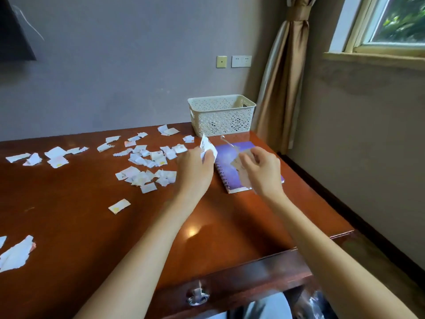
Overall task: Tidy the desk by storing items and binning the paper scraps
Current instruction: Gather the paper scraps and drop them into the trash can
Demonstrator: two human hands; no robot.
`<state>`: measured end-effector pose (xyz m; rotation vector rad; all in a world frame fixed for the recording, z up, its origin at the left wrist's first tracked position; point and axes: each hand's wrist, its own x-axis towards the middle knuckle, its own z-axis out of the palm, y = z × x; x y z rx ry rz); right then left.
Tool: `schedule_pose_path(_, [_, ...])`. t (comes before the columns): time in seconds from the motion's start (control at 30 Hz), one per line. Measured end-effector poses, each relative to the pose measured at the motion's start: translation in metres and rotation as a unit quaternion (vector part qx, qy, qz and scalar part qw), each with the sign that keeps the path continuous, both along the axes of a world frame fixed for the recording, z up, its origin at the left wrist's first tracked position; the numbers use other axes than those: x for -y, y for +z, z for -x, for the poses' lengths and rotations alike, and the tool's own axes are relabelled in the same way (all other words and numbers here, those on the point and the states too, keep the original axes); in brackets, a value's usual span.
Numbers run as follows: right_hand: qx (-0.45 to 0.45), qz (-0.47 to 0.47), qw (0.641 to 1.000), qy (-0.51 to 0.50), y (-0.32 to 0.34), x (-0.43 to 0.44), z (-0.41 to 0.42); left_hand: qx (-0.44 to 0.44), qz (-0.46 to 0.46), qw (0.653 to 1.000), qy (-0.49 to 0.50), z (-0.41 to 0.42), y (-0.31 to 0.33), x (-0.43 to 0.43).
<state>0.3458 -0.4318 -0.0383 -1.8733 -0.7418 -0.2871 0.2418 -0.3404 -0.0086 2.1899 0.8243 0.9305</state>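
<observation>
Several torn white paper scraps [147, 162] lie scattered over the brown wooden desk [76, 203], from the far left to the middle. My left hand [197, 166] is closed around a bunch of white scraps [208, 147], held just above the desk. My right hand [262, 171] hovers over a purple spiral notebook [226, 157] and pinches a blurred, thin paper scrap [242, 169]. A white lattice basket [220, 116] stands at the desk's far edge, just behind both hands.
A large scrap [16, 254] lies at the desk's left front. A drawer with a metal ring handle [197, 295] is below the front edge. The desk's right edge drops to the floor beside a curtain [280, 88] and the wall.
</observation>
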Motion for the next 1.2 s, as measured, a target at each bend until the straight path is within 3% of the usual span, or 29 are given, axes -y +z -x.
schedule_pose_path(0.17, [-0.043,-0.084,0.989,-0.111,-0.008,0.089,-0.024,0.044,0.094,0.988,-0.112,-0.047,-0.004,0.085])
schedule_pose_path(0.37, [-0.098,-0.137,0.958,-0.232,-0.042,0.209,-0.044,0.001,0.135,0.959,-0.248,-0.09,-0.029,0.197])
schedule_pose_path(0.53, [-0.164,-0.137,0.922,-0.323,-0.099,0.285,-0.06,-0.088,0.186,0.926,-0.316,-0.126,-0.086,0.272])
schedule_pose_path(0.7, [-0.304,-0.093,0.881,-0.35,-0.178,0.325,-0.074,-0.228,0.243,0.887,-0.321,-0.157,-0.172,0.307])
schedule_pose_path(0.83, [-0.442,-0.057,0.818,-0.363,-0.248,0.341,-0.09,-0.344,0.28,0.848,-0.292,-0.179,-0.235,0.315])
schedule_pose_path(1.0, [-0.653,-0.086,0.682,-0.317,-0.323,0.347,-0.107,-0.448,0.238,0.813,-0.285,-0.207,-0.295,0.321])
schedule_pose_path(1.2, [-0.739,-0.121,0.568,-0.342,-0.378,0.346,-0.127,-0.52,0.289,0.755,-0.275,-0.231,-0.344,0.332])
